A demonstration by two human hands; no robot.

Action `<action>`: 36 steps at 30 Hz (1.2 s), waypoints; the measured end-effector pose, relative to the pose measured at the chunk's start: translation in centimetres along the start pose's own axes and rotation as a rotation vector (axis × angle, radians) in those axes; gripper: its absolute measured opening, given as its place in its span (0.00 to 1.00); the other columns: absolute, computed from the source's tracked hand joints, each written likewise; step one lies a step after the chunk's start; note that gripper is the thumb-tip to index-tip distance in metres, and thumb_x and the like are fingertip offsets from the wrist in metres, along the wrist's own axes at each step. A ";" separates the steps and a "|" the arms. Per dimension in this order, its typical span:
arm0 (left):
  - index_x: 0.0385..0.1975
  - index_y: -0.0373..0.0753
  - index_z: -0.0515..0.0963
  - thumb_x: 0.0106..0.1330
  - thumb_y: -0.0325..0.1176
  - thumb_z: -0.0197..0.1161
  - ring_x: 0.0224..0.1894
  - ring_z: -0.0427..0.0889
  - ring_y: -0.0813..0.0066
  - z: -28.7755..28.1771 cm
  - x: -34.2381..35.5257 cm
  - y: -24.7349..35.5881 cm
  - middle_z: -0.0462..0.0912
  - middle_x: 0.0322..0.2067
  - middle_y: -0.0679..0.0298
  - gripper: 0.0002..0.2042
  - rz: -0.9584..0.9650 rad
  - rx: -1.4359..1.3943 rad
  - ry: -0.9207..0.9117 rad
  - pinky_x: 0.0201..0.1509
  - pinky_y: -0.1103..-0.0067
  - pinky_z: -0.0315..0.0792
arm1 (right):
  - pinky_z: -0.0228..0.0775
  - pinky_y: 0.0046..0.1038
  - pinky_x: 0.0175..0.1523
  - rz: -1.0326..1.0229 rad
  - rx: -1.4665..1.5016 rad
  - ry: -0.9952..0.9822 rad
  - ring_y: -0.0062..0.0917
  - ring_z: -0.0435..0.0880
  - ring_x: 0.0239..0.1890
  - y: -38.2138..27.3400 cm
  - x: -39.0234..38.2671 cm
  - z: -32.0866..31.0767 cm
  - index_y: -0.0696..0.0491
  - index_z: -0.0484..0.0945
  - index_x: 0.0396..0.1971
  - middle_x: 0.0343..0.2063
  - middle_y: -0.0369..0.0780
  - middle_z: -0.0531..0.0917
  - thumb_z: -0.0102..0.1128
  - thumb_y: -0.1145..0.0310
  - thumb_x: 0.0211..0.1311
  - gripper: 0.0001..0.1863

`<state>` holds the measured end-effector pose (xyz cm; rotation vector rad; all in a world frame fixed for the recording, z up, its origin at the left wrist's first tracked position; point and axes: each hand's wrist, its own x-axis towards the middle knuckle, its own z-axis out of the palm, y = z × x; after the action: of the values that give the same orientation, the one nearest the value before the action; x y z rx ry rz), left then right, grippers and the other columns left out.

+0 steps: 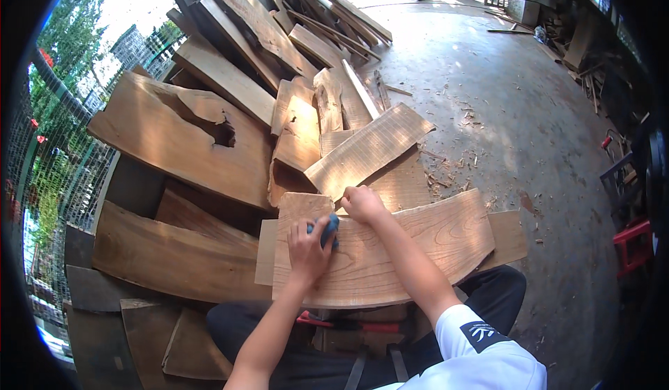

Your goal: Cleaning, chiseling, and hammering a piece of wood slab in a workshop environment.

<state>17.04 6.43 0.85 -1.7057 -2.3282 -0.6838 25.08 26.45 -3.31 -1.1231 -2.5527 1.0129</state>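
Note:
A broad light-brown wooden board (425, 240) with wavy grain lies across in front of me, over my lap, with a notch in its far edge. My left hand (305, 249) is closed around a small blue rounded object (331, 231), its kind unclear, at the board's left part, beside the notch. My right hand (362, 203) is closed at the far edge of the board, just right of the notch. Its fingers are curled, and whatever they may hold is hidden. Under the board, a flat piece of wood (507, 238) sticks out at both ends.
Beyond my hands lies a rough-sawn plank (373, 146). Piled planks and a slab with a hole (185, 136) fill the left and far left. Wood chips (439, 177) litter the concrete floor (488, 83). A red stool (633, 246) stands at right; red-handled tools (380, 326) lie below the board.

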 end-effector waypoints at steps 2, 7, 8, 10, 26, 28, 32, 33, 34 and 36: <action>0.54 0.51 0.80 0.64 0.41 0.73 0.49 0.76 0.53 -2.5 -4.8 2.6 0.77 0.43 0.56 0.19 0.074 -0.007 -0.089 0.53 0.59 0.70 | 0.78 0.46 0.59 0.010 -0.070 -0.048 0.49 0.87 0.48 0.1 0.4 0.0 0.52 0.88 0.43 0.42 0.52 0.89 0.58 0.56 0.66 0.18; 0.56 0.51 0.78 0.64 0.41 0.73 0.49 0.76 0.52 -3.2 -4.6 0.0 0.76 0.44 0.56 0.21 0.130 0.038 -0.065 0.53 0.58 0.70 | 0.75 0.44 0.64 -0.112 0.026 -0.348 0.49 0.84 0.57 0.8 0.9 0.0 0.50 0.87 0.53 0.52 0.52 0.87 0.54 0.56 0.67 0.22; 0.57 0.51 0.77 0.65 0.41 0.72 0.49 0.76 0.53 -2.7 -2.9 -2.1 0.76 0.45 0.56 0.21 0.063 0.079 0.003 0.53 0.59 0.70 | 0.75 0.44 0.64 -0.135 0.034 -0.380 0.49 0.84 0.57 0.3 0.8 -0.3 0.49 0.86 0.54 0.53 0.52 0.87 0.53 0.55 0.68 0.22; 0.57 0.51 0.76 0.67 0.42 0.70 0.50 0.76 0.53 -1.3 0.3 -6.0 0.76 0.46 0.56 0.20 -0.040 0.106 0.130 0.54 0.60 0.70 | 0.74 0.42 0.65 -0.162 0.043 -0.438 0.48 0.82 0.60 -0.2 0.7 -0.3 0.50 0.84 0.57 0.56 0.51 0.85 0.53 0.54 0.68 0.24; 0.54 0.50 0.82 0.67 0.48 0.71 0.49 0.76 0.54 -2.7 -2.5 -1.6 0.76 0.43 0.56 0.19 -0.031 0.065 0.055 0.54 0.61 0.69 | 0.76 0.42 0.65 -0.117 0.064 -0.370 0.48 0.84 0.58 0.6 -0.5 -0.9 0.49 0.85 0.56 0.54 0.51 0.86 0.56 0.49 0.67 0.26; 0.53 0.49 0.81 0.68 0.48 0.70 0.50 0.76 0.53 -1.1 1.1 -3.9 0.76 0.45 0.54 0.18 -0.150 0.113 0.133 0.55 0.61 0.70 | 0.76 0.42 0.65 -0.105 0.073 -0.391 0.48 0.84 0.58 0.7 -0.2 -1.0 0.50 0.84 0.57 0.55 0.51 0.86 0.56 0.48 0.67 0.27; 0.52 0.47 0.82 0.68 0.47 0.70 0.49 0.78 0.53 0.6 4.3 -6.0 0.78 0.44 0.56 0.18 -0.356 0.139 0.206 0.56 0.60 0.71 | 0.77 0.40 0.64 -0.101 0.068 -0.366 0.47 0.85 0.57 0.4 1.2 0.4 0.52 0.84 0.57 0.54 0.53 0.86 0.58 0.49 0.67 0.27; 0.50 0.47 0.83 0.67 0.49 0.70 0.49 0.78 0.54 0.4 3.4 -6.2 0.79 0.43 0.57 0.17 -0.311 0.135 0.226 0.56 0.61 0.71 | 0.77 0.40 0.63 -0.096 0.116 -0.346 0.46 0.86 0.56 -0.1 1.0 0.5 0.53 0.85 0.56 0.53 0.53 0.87 0.59 0.50 0.67 0.27; 0.48 0.47 0.85 0.67 0.50 0.70 0.49 0.78 0.55 0.7 2.7 -5.3 0.80 0.41 0.58 0.17 -0.263 0.113 0.244 0.55 0.62 0.71 | 0.78 0.39 0.62 -0.074 0.154 -0.320 0.46 0.87 0.55 0.5 0.6 0.1 0.54 0.85 0.56 0.51 0.53 0.88 0.60 0.50 0.67 0.27; 0.46 0.47 0.87 0.65 0.49 0.71 0.47 0.78 0.58 -0.4 -0.3 -2.3 0.80 0.39 0.61 0.16 -0.197 0.076 0.167 0.52 0.64 0.70 | 0.79 0.38 0.58 -0.095 0.206 -0.293 0.43 0.89 0.51 1.7 0.4 0.5 0.56 0.86 0.54 0.49 0.52 0.89 0.61 0.51 0.66 0.26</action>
<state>14.92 5.41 0.47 -1.3451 -2.3904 -0.7298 25.59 27.36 -4.83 -0.8446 -2.6070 1.4711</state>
